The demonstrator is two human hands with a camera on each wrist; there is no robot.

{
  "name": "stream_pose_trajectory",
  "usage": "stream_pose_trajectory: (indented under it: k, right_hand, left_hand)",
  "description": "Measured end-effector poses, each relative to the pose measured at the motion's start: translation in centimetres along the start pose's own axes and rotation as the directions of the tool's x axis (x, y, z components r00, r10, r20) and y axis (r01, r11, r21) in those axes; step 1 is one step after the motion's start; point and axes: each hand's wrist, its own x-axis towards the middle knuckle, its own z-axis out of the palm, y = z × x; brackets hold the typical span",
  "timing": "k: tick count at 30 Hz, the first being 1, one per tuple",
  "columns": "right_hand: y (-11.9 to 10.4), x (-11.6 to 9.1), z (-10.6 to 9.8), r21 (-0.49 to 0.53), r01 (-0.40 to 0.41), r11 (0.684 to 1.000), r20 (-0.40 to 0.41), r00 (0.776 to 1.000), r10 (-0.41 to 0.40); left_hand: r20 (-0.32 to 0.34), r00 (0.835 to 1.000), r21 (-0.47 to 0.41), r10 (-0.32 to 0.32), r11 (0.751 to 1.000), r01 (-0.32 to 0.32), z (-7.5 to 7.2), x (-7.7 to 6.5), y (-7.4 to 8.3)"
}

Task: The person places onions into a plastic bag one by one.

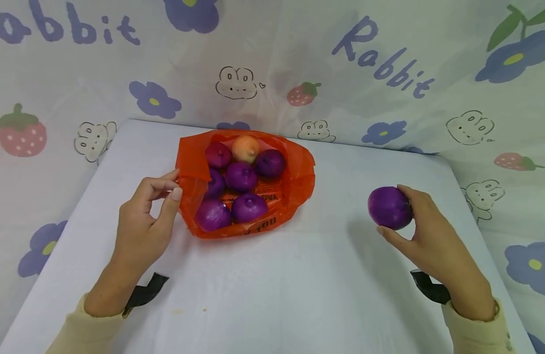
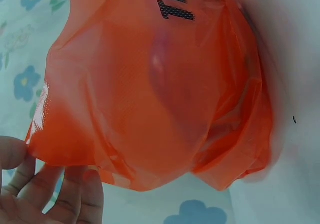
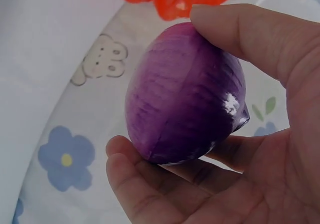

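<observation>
My right hand (image 1: 445,241) holds a purple onion (image 1: 389,207) between thumb and fingers, above the right side of the table. In the right wrist view the onion (image 3: 185,93) looks glossy, with a pointed tip facing the palm. An orange-red plastic bag (image 1: 301,169) stands with its mouth spread at the middle-left of the table. Inside lie several purple onions (image 1: 241,177) and one yellowish onion (image 1: 245,148). At the bag's left edge, my left hand (image 1: 144,221) pinches the rim; the left wrist view has its fingers (image 2: 70,199) at a corner of the plastic.
The white table (image 1: 299,295) carries the bag. A cloth (image 1: 272,54) printed with rabbits, flowers and strawberries hangs behind and beside it. Black straps (image 1: 146,291) show at both wrists. Small pale spots mark the table near the front.
</observation>
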Motion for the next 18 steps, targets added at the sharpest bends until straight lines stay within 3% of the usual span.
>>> stream_pose_trajectory:
  k: [18]
  right_hand:
    - [-4.3, 1.7, 0.2, -0.047, 0.136, 0.990, 0.048, 0.990, -0.134]
  left_hand:
    - [0.000, 1.000, -0.003, -0.014, 1.000, 0.014, 0.0, 0.1, -0.1]
